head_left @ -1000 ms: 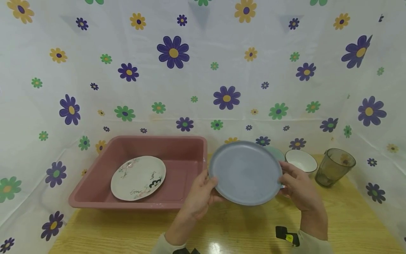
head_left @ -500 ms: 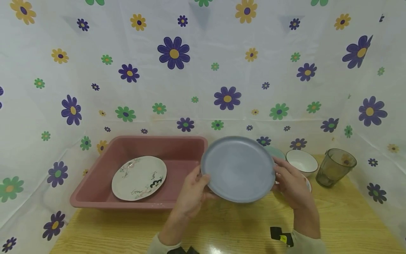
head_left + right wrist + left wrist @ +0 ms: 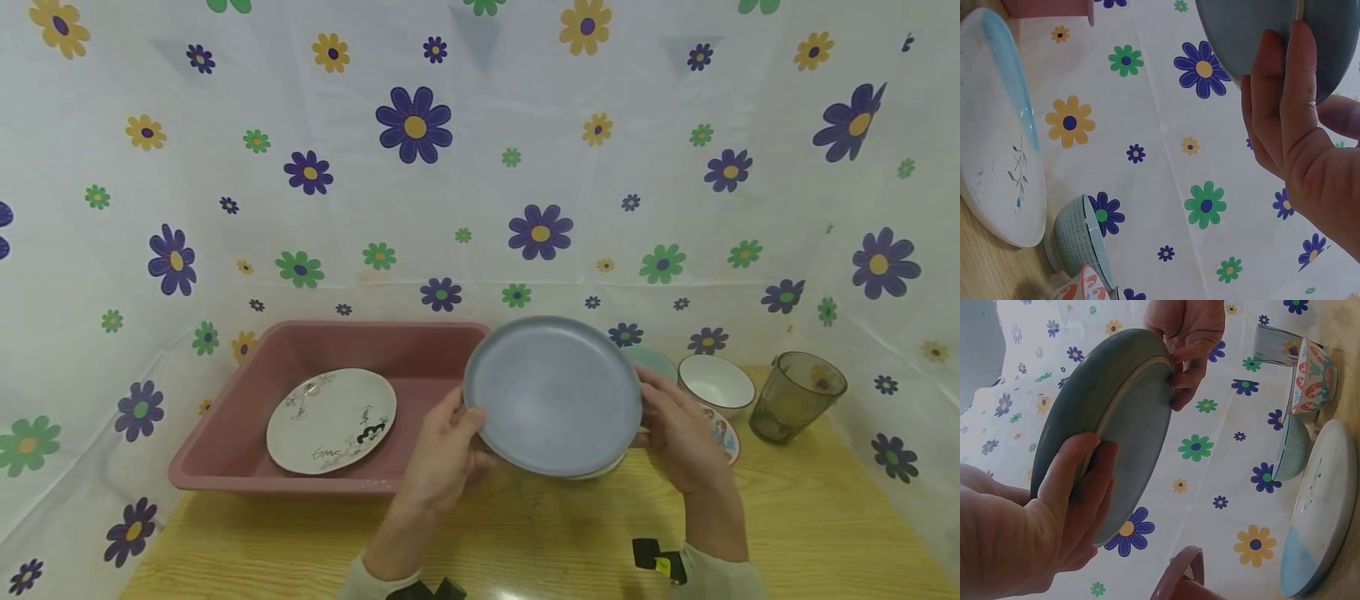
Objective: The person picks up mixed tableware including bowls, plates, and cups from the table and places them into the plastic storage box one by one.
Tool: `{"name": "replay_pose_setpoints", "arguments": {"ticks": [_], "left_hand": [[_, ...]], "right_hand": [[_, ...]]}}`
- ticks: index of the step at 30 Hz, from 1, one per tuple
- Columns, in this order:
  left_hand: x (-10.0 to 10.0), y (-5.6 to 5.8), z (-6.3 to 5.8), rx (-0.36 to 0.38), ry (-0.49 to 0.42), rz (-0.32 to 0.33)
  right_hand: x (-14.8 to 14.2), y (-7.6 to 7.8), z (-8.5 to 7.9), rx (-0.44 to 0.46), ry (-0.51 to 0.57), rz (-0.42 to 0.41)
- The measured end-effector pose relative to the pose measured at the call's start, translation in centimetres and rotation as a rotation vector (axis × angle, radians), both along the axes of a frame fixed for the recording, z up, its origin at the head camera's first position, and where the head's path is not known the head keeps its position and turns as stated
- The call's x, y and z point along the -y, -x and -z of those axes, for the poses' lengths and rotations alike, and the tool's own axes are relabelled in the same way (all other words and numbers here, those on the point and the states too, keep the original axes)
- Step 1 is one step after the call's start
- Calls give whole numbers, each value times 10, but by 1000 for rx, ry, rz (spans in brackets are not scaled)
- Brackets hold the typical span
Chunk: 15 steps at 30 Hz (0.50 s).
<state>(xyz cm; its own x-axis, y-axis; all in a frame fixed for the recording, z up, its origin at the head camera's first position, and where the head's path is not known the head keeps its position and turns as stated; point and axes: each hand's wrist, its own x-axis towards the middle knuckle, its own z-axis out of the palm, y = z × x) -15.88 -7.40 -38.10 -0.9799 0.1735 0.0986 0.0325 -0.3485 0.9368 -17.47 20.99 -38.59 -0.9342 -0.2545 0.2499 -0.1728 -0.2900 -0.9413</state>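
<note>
A round grey-blue plate (image 3: 552,396) is held up above the table by both hands, its face tilted toward the head camera. At its left edge my left hand (image 3: 442,446) grips the rim, thumb on top and fingers beneath. My right hand (image 3: 682,433) grips the opposite edge; in the right wrist view its fingers (image 3: 1300,81) lie against the underside. Below, on the table, lies a white plate (image 3: 1325,500) with a blue edge and a leaf sprig, mostly hidden in the head view.
A pink basin (image 3: 442,417) at left contains a flower-patterned white plate (image 3: 330,421). At right stand a green bowl (image 3: 651,362), a white-lined bowl (image 3: 716,382), a red-patterned bowl (image 3: 723,437) and a tinted glass (image 3: 797,396). A flower-print sheet (image 3: 480,183) hangs behind.
Both hands have carried the grey-blue plate left and slightly upward, toward the basin. More of the red-patterned bowl and an edge of the plate beneath now show.
</note>
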Motion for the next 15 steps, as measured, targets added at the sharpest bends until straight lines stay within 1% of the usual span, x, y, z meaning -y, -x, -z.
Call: {"name": "replay_pose_setpoints", "arguments": {"ticks": [5, 11, 15], "left_hand": [[3, -1, -2, -1, 10, -18], [6, -1, -5, -11, -2, -40], [10, -1, -6, -13, -6, -55]], "right_hand": [[3, 1, 0, 10, 11, -15], [8, 0, -1, 18, -22, 13], [13, 0, -1, 25, -39, 6]]}}
